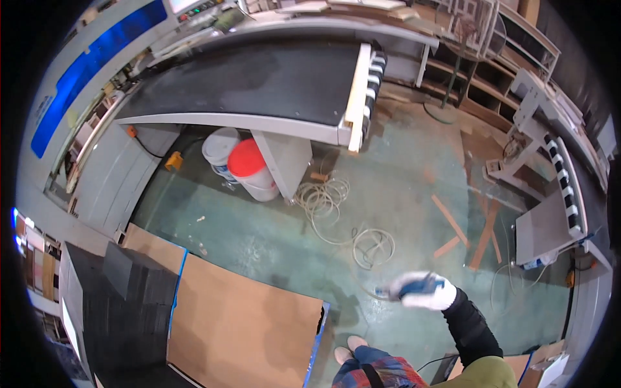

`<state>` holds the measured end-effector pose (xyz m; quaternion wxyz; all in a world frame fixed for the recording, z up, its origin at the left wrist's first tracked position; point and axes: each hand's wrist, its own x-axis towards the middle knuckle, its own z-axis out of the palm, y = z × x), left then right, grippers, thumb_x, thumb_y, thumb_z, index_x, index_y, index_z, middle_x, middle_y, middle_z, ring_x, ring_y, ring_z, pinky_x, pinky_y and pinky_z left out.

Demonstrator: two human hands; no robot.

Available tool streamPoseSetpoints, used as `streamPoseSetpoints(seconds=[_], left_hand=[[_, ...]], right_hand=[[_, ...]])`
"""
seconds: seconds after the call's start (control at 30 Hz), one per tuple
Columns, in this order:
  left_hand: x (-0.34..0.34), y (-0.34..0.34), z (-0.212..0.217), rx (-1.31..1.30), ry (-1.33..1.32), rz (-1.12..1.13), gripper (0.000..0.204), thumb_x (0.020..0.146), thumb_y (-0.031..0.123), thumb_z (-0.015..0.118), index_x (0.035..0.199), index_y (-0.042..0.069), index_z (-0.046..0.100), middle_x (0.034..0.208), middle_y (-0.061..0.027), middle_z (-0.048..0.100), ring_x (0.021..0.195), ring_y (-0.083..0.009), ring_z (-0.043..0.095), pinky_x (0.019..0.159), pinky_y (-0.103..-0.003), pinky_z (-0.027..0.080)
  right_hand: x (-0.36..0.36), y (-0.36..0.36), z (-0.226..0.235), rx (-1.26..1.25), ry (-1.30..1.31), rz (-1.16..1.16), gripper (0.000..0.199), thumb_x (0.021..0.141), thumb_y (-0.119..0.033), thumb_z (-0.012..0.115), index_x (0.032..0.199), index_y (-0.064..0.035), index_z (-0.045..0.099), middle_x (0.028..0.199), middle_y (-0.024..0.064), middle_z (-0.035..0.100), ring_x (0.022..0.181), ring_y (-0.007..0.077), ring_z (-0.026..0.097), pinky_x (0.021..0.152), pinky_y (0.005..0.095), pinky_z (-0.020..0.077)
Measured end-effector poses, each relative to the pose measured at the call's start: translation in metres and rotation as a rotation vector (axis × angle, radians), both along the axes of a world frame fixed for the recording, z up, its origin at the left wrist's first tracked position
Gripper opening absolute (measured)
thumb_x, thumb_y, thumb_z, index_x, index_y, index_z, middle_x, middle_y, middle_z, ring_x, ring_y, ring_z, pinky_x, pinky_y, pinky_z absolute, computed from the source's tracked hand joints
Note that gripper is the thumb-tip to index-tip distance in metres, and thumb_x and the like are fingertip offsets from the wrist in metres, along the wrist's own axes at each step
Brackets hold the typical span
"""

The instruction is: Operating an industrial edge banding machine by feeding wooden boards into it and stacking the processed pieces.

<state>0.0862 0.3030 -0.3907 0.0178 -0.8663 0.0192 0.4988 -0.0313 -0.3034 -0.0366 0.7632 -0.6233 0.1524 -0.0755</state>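
Note:
My right hand [430, 292], in a white glove with blue on it, is stretched out over the green floor at the lower right. Its fingers are closed round a small blue-grey tool [387, 292], whose exact kind is too blurred to make out. A thin pale hose [374, 249] lies in loops on the floor and runs toward that tool. More loops of the coiled hose [321, 197] rest by the table leg. My left hand does not show.
A black-topped conveyor table [252, 84] stands ahead, with a red-lidded bucket [251, 160] and a white bucket [221, 147] beneath. Brown board [242, 323] and stacked dark panels [132, 310] lie at lower left. Wooden strips [485, 236] are on the floor, near another roller table [550, 226].

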Motion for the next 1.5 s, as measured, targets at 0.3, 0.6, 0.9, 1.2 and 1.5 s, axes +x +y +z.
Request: streamPoseSetpoints(seconds=[0.3, 0.6, 0.9, 1.2, 1.5], left_hand=[[0.077, -0.114, 0.126, -0.543, -0.236, -0.467, 0.022, 0.086, 0.033, 0.055, 0.082, 0.011, 0.055, 0.078, -0.0126, 0.066, 0.069, -0.0298, 0.064, 0.061, -0.041, 0.051], [0.066, -0.188, 0.147, -0.428, -0.082, 0.38, 0.042, 0.091, 0.043, 0.05, 0.101, 0.004, 0.063, 0.082, -0.0051, 0.065, 0.071, -0.0153, 0.061, 0.063, -0.031, 0.049], [0.027, -0.306, 0.119, -0.329, 0.001, 0.239, 0.051, 0.09, 0.05, 0.041, 0.103, 0.007, 0.065, 0.088, -0.0099, 0.069, 0.086, -0.0225, 0.064, 0.079, -0.035, 0.048], [0.049, -0.44, 0.166, -0.522, -0.139, -0.009, 0.046, 0.092, 0.045, 0.046, 0.102, 0.005, 0.064, 0.086, -0.0083, 0.068, 0.079, -0.0179, 0.065, 0.072, -0.032, 0.05], [0.111, -0.4, 0.112, -0.239, 0.098, 0.144, 0.035, 0.09, 0.038, 0.043, 0.089, 0.01, 0.064, 0.085, -0.0133, 0.068, 0.077, -0.0275, 0.066, 0.069, -0.041, 0.05]], right_hand=[[-0.077, 0.048, 0.161, -0.582, 0.123, 0.95, 0.028, 0.078, -0.021, 0.072, 0.102, -0.0074, 0.065, 0.102, 0.0118, 0.065, 0.095, 0.0298, 0.062, 0.081, 0.0371, 0.0504], [-0.164, -0.046, 0.196, -0.477, -0.141, 1.088, 0.038, 0.083, -0.028, 0.068, 0.108, 0.0004, 0.063, 0.1, 0.0162, 0.066, 0.092, 0.0301, 0.063, 0.081, 0.0362, 0.0494], [-0.219, -0.188, 0.154, -0.178, 0.006, 1.007, 0.033, 0.078, -0.027, 0.075, 0.1, -0.0032, 0.069, 0.096, 0.0107, 0.068, 0.086, 0.0233, 0.065, 0.074, 0.0315, 0.0512], [-0.026, -0.271, 0.08, -0.312, 0.14, -0.127, 0.043, 0.072, -0.014, 0.078, 0.105, 0.0019, 0.056, 0.081, 0.0028, 0.058, 0.067, 0.0105, 0.057, 0.056, 0.027, 0.0495], [0.225, -0.257, 0.061, -0.549, -0.051, -0.509, 0.045, 0.071, -0.018, 0.078, 0.11, -0.0042, 0.06, 0.103, 0.0101, 0.063, 0.092, 0.0208, 0.062, 0.085, 0.0334, 0.0496]])
